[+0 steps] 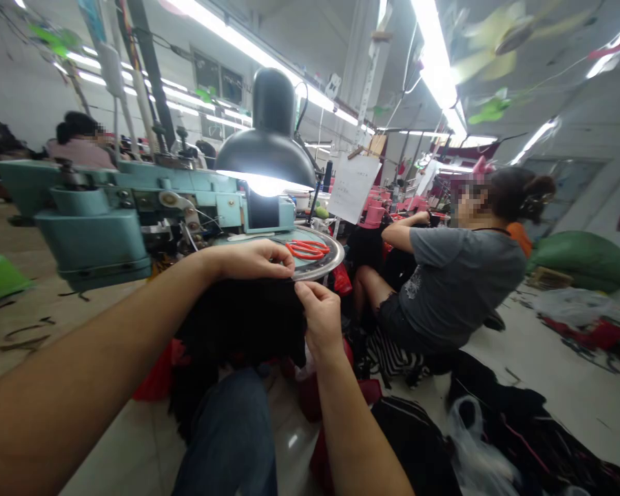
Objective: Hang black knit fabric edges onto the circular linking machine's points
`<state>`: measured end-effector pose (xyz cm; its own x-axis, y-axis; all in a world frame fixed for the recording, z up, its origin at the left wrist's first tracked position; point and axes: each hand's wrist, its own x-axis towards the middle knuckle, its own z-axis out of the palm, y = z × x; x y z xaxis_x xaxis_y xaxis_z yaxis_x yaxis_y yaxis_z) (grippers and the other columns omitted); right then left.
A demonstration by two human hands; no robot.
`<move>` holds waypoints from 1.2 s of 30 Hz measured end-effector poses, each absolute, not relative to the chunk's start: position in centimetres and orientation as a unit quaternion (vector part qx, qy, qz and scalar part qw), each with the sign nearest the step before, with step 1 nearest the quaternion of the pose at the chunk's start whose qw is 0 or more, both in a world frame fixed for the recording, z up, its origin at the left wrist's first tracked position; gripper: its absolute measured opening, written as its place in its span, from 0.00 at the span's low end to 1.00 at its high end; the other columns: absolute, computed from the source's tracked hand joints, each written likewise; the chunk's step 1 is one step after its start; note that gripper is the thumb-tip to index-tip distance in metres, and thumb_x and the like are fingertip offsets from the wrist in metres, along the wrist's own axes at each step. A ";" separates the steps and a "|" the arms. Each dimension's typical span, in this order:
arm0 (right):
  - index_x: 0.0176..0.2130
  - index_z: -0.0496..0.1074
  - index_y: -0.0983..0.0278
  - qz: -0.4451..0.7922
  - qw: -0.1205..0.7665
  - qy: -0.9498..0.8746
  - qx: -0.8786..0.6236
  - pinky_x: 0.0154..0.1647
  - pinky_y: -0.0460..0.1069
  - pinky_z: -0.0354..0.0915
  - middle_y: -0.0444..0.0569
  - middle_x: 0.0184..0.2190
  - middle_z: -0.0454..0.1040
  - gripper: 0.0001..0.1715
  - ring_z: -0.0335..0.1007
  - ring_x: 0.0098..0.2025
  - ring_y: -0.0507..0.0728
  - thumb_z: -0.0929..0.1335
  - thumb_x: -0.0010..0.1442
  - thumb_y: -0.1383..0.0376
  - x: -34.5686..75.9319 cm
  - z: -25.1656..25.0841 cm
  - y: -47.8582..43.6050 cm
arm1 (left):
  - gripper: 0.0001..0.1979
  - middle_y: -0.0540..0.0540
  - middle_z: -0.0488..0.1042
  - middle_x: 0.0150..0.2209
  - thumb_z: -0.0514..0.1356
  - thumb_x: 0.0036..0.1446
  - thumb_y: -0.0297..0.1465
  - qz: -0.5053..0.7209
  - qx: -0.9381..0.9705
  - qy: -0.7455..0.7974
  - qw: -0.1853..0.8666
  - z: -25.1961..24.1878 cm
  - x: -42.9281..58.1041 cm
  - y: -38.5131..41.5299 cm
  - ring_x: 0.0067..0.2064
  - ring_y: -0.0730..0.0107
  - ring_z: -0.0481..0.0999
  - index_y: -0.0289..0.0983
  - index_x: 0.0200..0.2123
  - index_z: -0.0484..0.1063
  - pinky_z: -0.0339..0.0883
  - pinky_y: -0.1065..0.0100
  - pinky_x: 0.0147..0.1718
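Note:
A black knitted garment (240, 324) hangs in a heavy fold from the rim of a round metal dial (323, 265) on a teal sewing machine (98, 220). My left hand (253, 260) curls over the garment's top edge at the rim. My right hand (317, 318) pinches the same edge between thumb and fingers, just below the rim. Red-handled scissors (307, 249) lie on the dial, just beyond my left fingertips. The garment hides my lap, apart from one denim-clad knee (227, 434).
A black dome lamp (269, 138) shines over the dial. To the right, a seated co-worker (457, 282) works at a pink-topped machine (373, 217). Black garments and a white plastic bag (475, 448) lie on the floor at lower right. A red bag (158, 372) sits below the machine.

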<state>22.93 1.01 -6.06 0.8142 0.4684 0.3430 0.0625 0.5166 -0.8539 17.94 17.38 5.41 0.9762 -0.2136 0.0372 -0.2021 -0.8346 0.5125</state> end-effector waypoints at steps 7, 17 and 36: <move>0.32 0.82 0.65 0.103 0.838 -0.253 -0.472 0.41 0.52 0.71 0.46 0.29 0.81 0.12 0.74 0.32 0.56 0.76 0.49 0.59 22.4 -6.6 1.9 | 0.22 0.48 0.70 0.35 0.57 0.60 0.49 -0.003 0.954 -0.122 0.274 5.1 17.5 17.4 0.38 0.69 0.67 0.34 0.36 0.71 0.63 0.73 0.37; 0.32 0.81 0.65 0.047 0.823 -0.283 -0.491 0.40 0.50 0.70 0.45 0.27 0.79 0.10 0.72 0.31 0.54 0.73 0.53 0.60 22.7 -6.9 1.8 | 0.21 0.49 0.69 0.34 0.55 0.60 0.49 0.009 0.961 -0.112 0.252 5.1 17.5 17.0 0.37 0.69 0.67 0.35 0.35 0.70 0.62 0.73 0.36; 0.30 0.79 0.66 0.062 0.814 -0.291 -0.498 0.34 0.49 0.67 0.44 0.25 0.77 0.12 0.69 0.28 0.53 0.73 0.53 0.58 22.4 -6.6 2.2 | 0.18 0.50 0.68 0.34 0.56 0.64 0.44 0.010 0.949 -0.134 0.284 5.3 16.6 17.2 0.38 0.70 0.65 0.33 0.35 0.71 0.62 0.72 0.39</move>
